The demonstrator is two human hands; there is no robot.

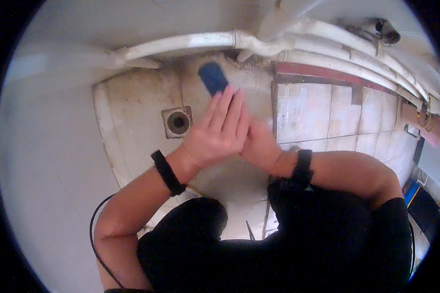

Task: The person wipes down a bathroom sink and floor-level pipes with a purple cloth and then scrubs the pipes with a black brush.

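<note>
My left hand (pixel 217 133) lies across my right hand (pixel 260 144), its fingers stretched out and close together. The two hands touch in front of my knees, and both are a little blurred. Most of my right hand's fingers are hidden behind the left. Just past my left fingertips shows a dark blue, rounded oblong object (pixel 212 75). Its near end is covered by the fingers, so I cannot tell whether a hand holds it or it lies on the floor beyond. Each wrist wears a black band.
A round floor drain (pixel 178 123) in a square plate lies left of my hands. White plastic pipes (pixel 198 40) run along the wall base ahead and to the right. Pale tiles (pixel 302 106) cover the surface at right. A plain pale wall (pixel 51 146) stands at left.
</note>
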